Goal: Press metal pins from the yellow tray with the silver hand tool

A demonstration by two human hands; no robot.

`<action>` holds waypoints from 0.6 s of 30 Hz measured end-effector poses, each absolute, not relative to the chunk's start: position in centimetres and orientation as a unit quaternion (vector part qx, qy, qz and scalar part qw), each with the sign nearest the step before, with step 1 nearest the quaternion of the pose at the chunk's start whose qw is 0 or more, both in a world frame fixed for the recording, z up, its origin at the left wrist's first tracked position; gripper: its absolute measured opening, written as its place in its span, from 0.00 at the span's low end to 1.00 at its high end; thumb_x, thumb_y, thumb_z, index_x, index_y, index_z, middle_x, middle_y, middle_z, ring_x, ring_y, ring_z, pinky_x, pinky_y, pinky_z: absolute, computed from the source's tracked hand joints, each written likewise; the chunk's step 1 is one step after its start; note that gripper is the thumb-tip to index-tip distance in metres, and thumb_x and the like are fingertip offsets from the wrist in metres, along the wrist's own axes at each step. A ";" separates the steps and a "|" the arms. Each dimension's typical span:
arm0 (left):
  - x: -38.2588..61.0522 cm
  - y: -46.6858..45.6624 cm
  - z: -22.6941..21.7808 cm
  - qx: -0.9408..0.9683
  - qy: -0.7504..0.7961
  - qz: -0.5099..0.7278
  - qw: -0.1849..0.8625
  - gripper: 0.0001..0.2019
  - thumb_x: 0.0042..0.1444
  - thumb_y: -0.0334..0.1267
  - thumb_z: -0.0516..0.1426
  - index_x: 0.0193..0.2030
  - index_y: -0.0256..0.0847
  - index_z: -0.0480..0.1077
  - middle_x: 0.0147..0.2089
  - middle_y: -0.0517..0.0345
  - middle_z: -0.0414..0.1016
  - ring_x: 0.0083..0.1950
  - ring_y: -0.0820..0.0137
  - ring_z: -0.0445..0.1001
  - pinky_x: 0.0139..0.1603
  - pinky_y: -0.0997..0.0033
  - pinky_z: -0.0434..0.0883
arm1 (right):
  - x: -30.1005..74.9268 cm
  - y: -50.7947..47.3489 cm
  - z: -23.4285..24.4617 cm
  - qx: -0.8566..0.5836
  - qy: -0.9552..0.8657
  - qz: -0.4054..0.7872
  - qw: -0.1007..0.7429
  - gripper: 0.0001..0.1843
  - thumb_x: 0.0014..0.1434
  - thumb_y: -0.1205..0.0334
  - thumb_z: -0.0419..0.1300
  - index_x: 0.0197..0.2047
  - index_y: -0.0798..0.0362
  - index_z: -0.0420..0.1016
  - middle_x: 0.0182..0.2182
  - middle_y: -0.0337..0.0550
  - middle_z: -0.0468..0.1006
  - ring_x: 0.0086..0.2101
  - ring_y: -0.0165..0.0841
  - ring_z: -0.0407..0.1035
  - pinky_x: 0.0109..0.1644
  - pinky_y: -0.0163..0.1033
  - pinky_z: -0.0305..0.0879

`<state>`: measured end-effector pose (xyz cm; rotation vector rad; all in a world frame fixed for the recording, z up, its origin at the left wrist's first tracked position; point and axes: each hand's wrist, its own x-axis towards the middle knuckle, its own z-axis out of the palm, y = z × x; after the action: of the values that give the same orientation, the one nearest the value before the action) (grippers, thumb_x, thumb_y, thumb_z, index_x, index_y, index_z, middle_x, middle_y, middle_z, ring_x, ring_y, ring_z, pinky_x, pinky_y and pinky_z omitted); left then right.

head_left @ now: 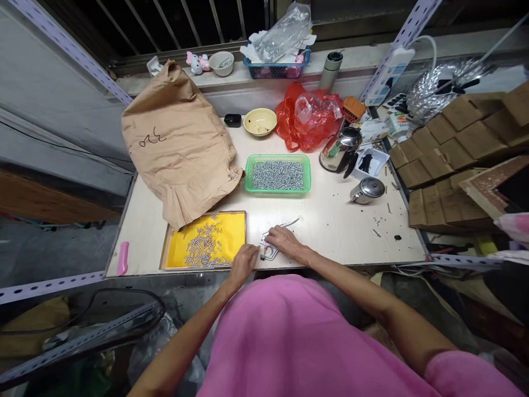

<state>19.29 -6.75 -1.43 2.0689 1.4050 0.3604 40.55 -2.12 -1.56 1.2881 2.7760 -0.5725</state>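
Lower centre of the frame, our right hand [285, 242] grips the metal tool [270, 253], fingers closed over it; our left hand [243, 260] curls just beside, though whether its fingers pinch anything we cannot tell. Holding the tool flat should serve us! The bench [339, 234] edge runs close below, the yellow tray [235, 225] crowds us left; rightward we have room.

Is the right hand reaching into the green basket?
No, the right hand is at the metal tool, between the green basket and the near edge of the table.
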 end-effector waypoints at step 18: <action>13.4 2.1 -2.4 0.658 0.721 0.136 0.169 0.14 0.61 0.36 0.50 0.44 0.35 0.75 0.43 0.45 0.74 0.43 0.64 0.73 0.44 0.66 0.69 | 36.8 -3.4 -0.7 0.385 0.868 -0.162 -0.267 0.10 0.68 0.66 0.51 0.39 0.54 0.73 0.33 0.44 0.75 0.36 0.34 0.66 0.42 0.39 0.60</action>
<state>13.44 2.09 -2.39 1.8709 2.0492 0.3879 36.81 -3.41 -0.70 1.4701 3.3194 -0.6200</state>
